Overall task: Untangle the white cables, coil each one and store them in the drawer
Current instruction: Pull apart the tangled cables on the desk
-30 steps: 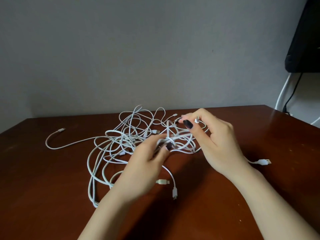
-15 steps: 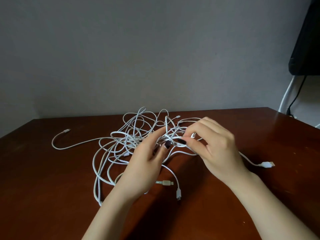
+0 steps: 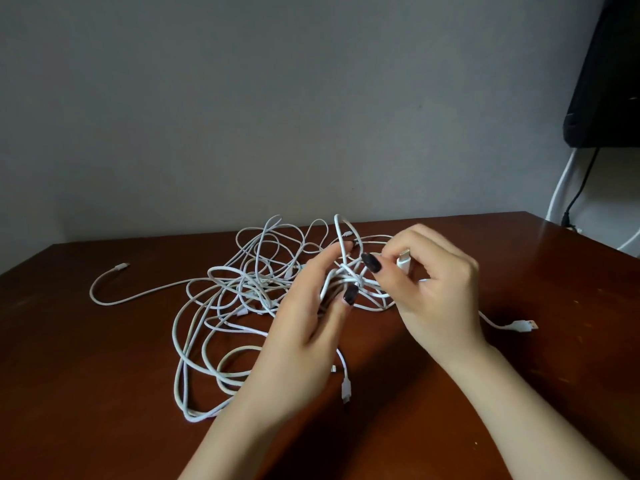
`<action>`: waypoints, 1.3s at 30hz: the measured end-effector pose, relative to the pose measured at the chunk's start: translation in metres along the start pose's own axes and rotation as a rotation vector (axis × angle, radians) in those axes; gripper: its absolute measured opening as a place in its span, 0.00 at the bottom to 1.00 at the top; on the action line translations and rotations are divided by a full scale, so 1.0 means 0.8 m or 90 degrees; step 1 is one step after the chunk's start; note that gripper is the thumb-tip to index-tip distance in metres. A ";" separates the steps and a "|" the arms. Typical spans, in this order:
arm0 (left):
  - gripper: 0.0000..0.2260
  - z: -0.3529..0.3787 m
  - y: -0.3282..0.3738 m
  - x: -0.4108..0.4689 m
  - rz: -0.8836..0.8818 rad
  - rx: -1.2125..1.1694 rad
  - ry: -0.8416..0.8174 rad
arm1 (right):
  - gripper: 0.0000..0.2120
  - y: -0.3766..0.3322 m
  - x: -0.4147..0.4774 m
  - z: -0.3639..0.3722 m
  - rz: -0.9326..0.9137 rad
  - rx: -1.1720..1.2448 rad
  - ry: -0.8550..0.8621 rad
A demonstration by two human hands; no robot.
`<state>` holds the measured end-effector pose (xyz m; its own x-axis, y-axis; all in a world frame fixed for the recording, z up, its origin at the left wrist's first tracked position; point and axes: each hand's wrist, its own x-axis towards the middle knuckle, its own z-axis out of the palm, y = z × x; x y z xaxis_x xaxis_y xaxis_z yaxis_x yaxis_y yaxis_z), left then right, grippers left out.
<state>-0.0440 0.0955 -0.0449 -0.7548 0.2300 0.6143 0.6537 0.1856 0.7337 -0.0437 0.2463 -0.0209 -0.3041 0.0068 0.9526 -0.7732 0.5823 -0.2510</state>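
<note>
A tangle of white cables point(image 3: 242, 292) sprawls over the middle of a dark wooden table point(image 3: 86, 393). My left hand point(image 3: 304, 327) grips a knotted bunch of strands at the tangle's right side, thumb and fingers curled round them. My right hand point(image 3: 433, 282) is just to the right, pinching a white connector plug point(image 3: 403, 259) between thumb and fingers above the knot. One loose end with a USB plug point(image 3: 524, 325) lies on the table to the right. Another end point(image 3: 121, 266) trails off to the left. No drawer is in view.
A grey wall stands behind the table's far edge. A black object point(image 3: 606, 81) hangs at the upper right, with a white and a black cord point(image 3: 568, 188) dropping beside the table's right corner. Two small plugs point(image 3: 346, 389) lie near my left wrist.
My right hand has drawn back to the right, bringing the connector plug up out of the knot. My left hand keeps its grip on the bunched strands. The view has shifted slightly.
</note>
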 end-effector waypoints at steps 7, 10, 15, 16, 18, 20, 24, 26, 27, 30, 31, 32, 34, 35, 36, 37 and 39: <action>0.19 -0.013 0.006 -0.005 -0.023 0.024 0.086 | 0.15 0.015 0.004 -0.010 0.164 0.138 -0.227; 0.20 -0.021 0.000 -0.003 -0.053 0.046 0.114 | 0.23 0.011 0.004 -0.014 0.230 0.240 -0.379; 0.23 -0.026 0.003 0.000 -0.091 -0.010 0.075 | 0.25 -0.005 0.012 -0.013 0.419 0.407 -0.294; 0.23 -0.024 0.005 -0.001 -0.079 -0.019 0.055 | 0.21 -0.006 0.013 -0.011 0.459 0.401 -0.267; 0.22 -0.022 0.006 -0.002 -0.053 -0.009 0.019 | 0.20 -0.004 0.014 -0.010 0.542 0.402 -0.264; 0.22 -0.021 0.005 -0.003 -0.033 -0.011 0.004 | 0.21 -0.003 0.014 -0.012 0.591 0.430 -0.292; 0.22 -0.022 0.007 -0.005 0.045 0.054 -0.011 | 0.14 -0.012 0.019 -0.015 0.638 0.458 -0.293; 0.24 -0.020 0.007 -0.006 0.093 0.114 -0.037 | 0.09 -0.012 0.018 -0.013 0.597 0.385 -0.271; 0.23 -0.019 0.008 -0.005 0.091 0.119 -0.047 | 0.07 -0.012 0.017 -0.011 0.552 0.342 -0.251; 0.19 -0.021 0.019 -0.006 0.002 0.023 -0.065 | 0.05 -0.014 0.015 -0.009 0.417 0.268 -0.189; 0.19 -0.023 0.020 -0.007 -0.022 -0.020 -0.081 | 0.04 -0.014 0.014 -0.009 0.389 0.266 -0.170; 0.19 -0.022 0.022 -0.007 -0.039 -0.048 -0.099 | 0.04 -0.013 0.012 -0.010 0.364 0.268 -0.151; 0.16 -0.023 0.028 -0.005 -0.055 -0.094 -0.128 | 0.04 -0.009 0.008 -0.009 0.292 0.219 -0.122; 0.14 -0.021 0.031 -0.003 -0.073 -0.120 -0.120 | 0.04 -0.007 0.006 -0.008 0.240 0.164 -0.117; 0.12 -0.020 0.035 -0.001 -0.105 -0.148 -0.100 | 0.04 -0.004 0.005 -0.007 0.190 0.112 -0.115; 0.09 -0.018 0.037 0.002 -0.143 -0.171 -0.082 | 0.05 -0.001 0.004 -0.006 0.154 0.082 -0.113; 0.12 -0.017 0.038 0.001 -0.172 -0.187 -0.055 | 0.04 0.001 0.004 -0.004 0.133 0.082 -0.116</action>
<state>-0.0253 0.0886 -0.0184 -0.8817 0.2917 0.3708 0.3799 -0.0271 0.9246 -0.0436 0.2495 -0.0178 -0.5505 -0.0373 0.8340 -0.7435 0.4762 -0.4694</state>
